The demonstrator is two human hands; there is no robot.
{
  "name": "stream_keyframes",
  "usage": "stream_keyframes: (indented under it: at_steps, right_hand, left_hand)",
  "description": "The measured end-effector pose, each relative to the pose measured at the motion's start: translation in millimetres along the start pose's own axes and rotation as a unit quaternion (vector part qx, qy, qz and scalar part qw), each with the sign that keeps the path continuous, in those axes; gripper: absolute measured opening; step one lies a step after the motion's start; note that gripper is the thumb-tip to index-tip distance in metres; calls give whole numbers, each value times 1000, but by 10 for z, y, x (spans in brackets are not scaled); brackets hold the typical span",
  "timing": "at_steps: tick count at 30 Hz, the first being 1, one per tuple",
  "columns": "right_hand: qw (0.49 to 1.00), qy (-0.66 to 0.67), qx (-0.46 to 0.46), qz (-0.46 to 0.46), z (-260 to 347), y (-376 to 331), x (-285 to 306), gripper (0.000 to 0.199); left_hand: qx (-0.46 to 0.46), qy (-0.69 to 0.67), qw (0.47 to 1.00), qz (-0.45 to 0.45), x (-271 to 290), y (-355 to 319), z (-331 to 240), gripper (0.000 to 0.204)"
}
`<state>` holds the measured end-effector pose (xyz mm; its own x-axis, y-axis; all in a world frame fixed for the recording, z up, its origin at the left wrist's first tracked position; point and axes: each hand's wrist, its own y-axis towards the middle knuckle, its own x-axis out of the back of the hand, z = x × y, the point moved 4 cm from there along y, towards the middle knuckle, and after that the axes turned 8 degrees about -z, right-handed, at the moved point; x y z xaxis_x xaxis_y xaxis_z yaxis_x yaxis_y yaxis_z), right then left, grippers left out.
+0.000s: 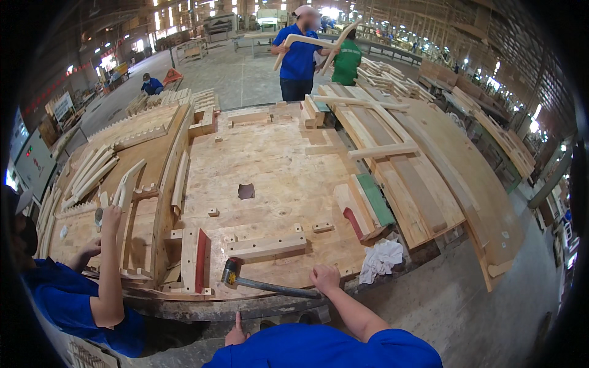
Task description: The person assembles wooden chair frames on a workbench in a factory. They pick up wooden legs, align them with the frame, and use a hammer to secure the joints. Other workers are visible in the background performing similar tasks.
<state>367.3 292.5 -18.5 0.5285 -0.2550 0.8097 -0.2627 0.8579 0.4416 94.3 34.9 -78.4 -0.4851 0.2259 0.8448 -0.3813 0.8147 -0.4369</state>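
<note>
Got the right hand (pixel 325 279) in a loose, empty-looking fist near the black-headed mallet (pixel 270 286) on the plywood worktable (pixel 279 184), and the left hand (pixel 236 335) half-open (pointing, also empty-looking).

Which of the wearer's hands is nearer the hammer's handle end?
Right. The right hand is just beyond the handle end of the hammer; the left hand is farther off, left of that end and nearer the body.

open: middle of wooden board (pixel 282 190) | blocking: mallet (pixel 276 286), drilled bar (pixel 267 246) front; green-topped block (pixel 375 199) right
</note>
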Motion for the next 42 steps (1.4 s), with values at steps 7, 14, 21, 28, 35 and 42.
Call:
stream_keyframes:
  at_steps: [7, 14, 21, 28, 35, 42]
  right_hand:
    - [1000, -10, 0, 1, -8, 8, -3, 21]
    - [1000, -6, 2, 4, 17, 9, 9, 21]
    - [1000, -14, -6, 20, 12, 10, 37, 21]
    - [999, -6, -9, 31, 43, -9, -15, 22]
    - [999, -21, -14, 28, 6, -6, -7, 23]
    - [1000, -12, -14, 1, 9, -5, -15, 19]
  left_hand:
    - [-11, 8, 1000, -17, 13, -27, -5, 102]
    - [-4, 6, 1000, 4, 26, -43, -13, 102]
    - [11, 3, 1000, 24, 63, -47, -49, 102]
    - [36, 37, 998, 37, 13, -14, 24, 103]
    - [51, 33, 996, 71, -55, 66, 86, 102]
    - [50, 43, 996, 66, -151, 36, 133, 101]
